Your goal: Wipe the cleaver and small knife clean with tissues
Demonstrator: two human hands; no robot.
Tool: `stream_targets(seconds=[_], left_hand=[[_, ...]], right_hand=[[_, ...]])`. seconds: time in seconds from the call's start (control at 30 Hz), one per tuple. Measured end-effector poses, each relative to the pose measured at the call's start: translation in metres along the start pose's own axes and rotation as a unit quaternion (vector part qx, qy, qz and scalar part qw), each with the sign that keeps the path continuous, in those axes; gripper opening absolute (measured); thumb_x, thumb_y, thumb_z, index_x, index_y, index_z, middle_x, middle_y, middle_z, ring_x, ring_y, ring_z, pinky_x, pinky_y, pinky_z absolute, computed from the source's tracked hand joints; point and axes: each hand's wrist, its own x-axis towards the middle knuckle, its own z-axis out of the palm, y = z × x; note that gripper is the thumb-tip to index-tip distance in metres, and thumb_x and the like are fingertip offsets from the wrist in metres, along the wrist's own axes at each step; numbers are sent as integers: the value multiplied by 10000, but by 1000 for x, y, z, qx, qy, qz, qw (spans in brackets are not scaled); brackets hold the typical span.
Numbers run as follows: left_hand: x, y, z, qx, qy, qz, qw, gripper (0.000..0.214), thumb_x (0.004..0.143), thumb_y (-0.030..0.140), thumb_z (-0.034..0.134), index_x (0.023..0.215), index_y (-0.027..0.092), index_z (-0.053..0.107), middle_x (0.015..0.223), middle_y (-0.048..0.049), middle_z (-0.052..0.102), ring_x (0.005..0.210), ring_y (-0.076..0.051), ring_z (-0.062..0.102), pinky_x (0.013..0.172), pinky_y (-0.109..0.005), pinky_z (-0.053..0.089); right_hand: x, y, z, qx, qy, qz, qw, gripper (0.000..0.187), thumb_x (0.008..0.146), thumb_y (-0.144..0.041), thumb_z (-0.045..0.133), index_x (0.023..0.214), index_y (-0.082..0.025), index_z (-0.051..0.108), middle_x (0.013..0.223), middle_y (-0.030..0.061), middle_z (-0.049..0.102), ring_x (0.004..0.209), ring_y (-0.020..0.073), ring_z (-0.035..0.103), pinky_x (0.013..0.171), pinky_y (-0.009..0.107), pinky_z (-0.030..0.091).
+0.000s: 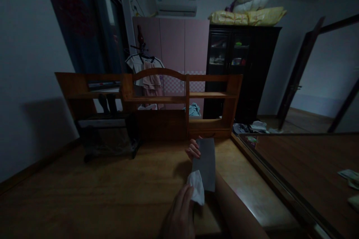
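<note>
My right hand [193, 149] is closed round the far left edge of a flat grey rectangular panel [206, 162], held upright over the wooden desk [112, 186]. Only its fingers show; my forearm runs up behind the panel from the lower right. My left hand [179, 213] rises from the bottom edge, fingers closed on a crumpled white cloth or tissue [197, 190]. The cloth is pressed against the panel's lower left corner. The room is dim, so I cannot make out what the panel is.
A wooden shelf unit [185, 99] stands along the desk's back edge. To the right lies a dark glossy tabletop [308, 164] with small items. Behind are a shoe rack [106, 123], hanging clothes [148, 74], a pink wardrobe [179, 44], a dark cabinet [241, 59] and an open door [300, 71].
</note>
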Motion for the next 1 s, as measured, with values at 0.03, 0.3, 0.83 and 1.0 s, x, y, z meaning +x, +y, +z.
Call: stream_targets(seconds=[0.03,0.3,0.83,1.0], left_hand=[[0,0,-1,3,0,-8,1000,408,952,177,390,1322,229,556,1344,-83,585,1220,-192,571,966,-314,537],[-1,19,-7,-128,4,-152,980,360,955,312,420,1225,257,651,1332,-64,596,1213,-211,572,1025,-296,465],[44,31,-21,-573,-93,-381,719,645,743,689,603,1021,119,720,1026,-146,718,1016,-308,656,894,-396,503],[69,40,-19,-681,-101,-385,614,551,690,575,736,933,81,714,891,-126,727,914,-278,680,865,-364,509]], right_hand=[[0,2,1,0,-2,4,1000,463,976,-489,289,591,-238,341,423,-109,262,353,89,177,640,296,427],[-1,6,3,-37,-14,28,999,464,976,-505,264,602,-238,331,426,-104,284,351,97,197,620,300,420],[-3,-2,3,-22,20,18,999,416,974,-402,350,595,-239,296,429,-117,216,354,93,133,570,276,423],[-1,-8,5,-20,24,20,999,411,961,-398,364,597,-245,253,431,-117,206,359,95,133,592,283,438]])
